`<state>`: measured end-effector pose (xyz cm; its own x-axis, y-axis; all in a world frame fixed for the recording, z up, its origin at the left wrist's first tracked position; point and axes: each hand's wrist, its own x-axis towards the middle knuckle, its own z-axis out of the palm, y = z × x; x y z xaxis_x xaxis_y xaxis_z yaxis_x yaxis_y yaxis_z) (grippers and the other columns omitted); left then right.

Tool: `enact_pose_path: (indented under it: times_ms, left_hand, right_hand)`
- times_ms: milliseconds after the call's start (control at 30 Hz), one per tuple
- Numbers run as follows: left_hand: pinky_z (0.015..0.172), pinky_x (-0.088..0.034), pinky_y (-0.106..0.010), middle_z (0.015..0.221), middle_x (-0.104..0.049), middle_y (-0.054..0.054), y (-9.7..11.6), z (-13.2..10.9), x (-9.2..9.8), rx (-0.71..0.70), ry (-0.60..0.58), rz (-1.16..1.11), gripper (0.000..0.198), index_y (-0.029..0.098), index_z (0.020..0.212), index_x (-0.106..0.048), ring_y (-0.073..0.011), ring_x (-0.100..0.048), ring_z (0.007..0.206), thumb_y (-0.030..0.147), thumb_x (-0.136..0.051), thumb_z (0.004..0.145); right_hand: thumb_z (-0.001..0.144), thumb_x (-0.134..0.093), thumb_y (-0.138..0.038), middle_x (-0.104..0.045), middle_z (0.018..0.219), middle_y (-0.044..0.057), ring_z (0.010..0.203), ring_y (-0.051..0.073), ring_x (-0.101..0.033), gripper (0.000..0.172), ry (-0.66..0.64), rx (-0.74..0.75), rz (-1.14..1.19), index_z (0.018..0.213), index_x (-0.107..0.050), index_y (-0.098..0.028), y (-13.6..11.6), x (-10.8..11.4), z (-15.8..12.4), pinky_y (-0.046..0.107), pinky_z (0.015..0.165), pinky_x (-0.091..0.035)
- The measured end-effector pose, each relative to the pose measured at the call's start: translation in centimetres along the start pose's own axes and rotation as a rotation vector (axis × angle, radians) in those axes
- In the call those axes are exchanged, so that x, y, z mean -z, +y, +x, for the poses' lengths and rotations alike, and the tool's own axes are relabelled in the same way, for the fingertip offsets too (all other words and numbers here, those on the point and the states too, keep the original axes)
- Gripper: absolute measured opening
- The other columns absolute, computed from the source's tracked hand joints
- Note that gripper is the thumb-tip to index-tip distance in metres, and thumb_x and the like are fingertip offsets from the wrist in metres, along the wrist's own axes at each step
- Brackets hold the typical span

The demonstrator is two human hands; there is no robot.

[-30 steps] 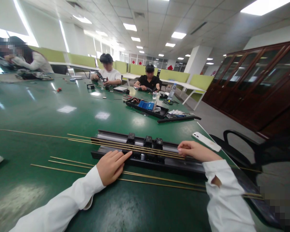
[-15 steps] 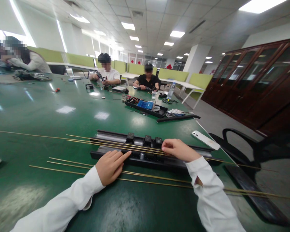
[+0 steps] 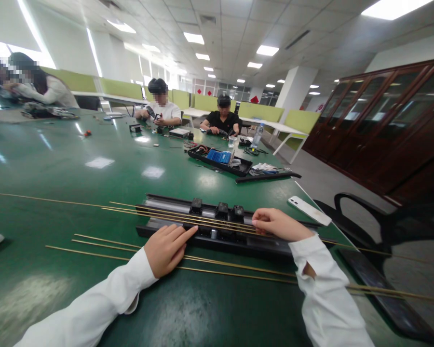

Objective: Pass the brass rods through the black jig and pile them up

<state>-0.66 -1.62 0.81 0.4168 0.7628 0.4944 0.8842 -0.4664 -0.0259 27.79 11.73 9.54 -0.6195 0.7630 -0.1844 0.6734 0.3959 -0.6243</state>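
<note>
Loose brass rods (image 3: 238, 266) lay nearest on the table (image 3: 202, 313). Beyond, the left hand (image 3: 166, 248) extended its index at the upper brass rods (image 3: 188, 221), which ran left-right along the black channel (image 3: 238, 245). The right hand's (image 3: 277, 224) fingers were bunched against these; pinching could not be confirmed. The phone (image 3: 309, 210) lay near the right edge.

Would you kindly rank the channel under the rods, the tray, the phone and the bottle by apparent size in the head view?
1. channel
2. tray
3. phone
4. bottle
This ranks looks only; the tray and bottle lie farther from the camera.
</note>
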Motion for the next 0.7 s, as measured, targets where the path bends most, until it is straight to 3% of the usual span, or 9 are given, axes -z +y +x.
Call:
enact_pose_path:
  times_ms: [467, 700]
  left_hand:
    - [0.068, -0.038, -0.032, 0.086, -0.054, -0.007, -0.3, -0.4, -0.1, 0.006, -0.013, -0.006, 0.045, 0.014, 0.129, -0.033, -0.0189, -0.044, 0.076, 0.015, -0.033, 0.084]
    - [0.067, -0.038, -0.032, 0.087, -0.054, -0.007, -0.2, -0.2, -0.2, 0.009, -0.021, -0.005, 0.046, 0.015, 0.129, -0.032, -0.0189, -0.044, 0.076, 0.015, -0.033, 0.083]
  right_hand:
    - [0.072, -0.050, -0.044, -0.066, 0.067, 0.005, 0.060, 0.016, -0.060, 0.028, -0.013, -0.068, 0.087, 0.076, -0.053, -0.016, 1.8, 1.0, -0.6, 0.025, 0.055, -0.043]
    - [0.074, -0.049, -0.036, -0.067, 0.073, 0.005, 0.068, 0.016, -0.061, 0.020, 0.160, -0.045, -0.050, 0.074, -0.055, -0.017, 1.8, 1.0, -0.3, 0.026, 0.065, -0.045]
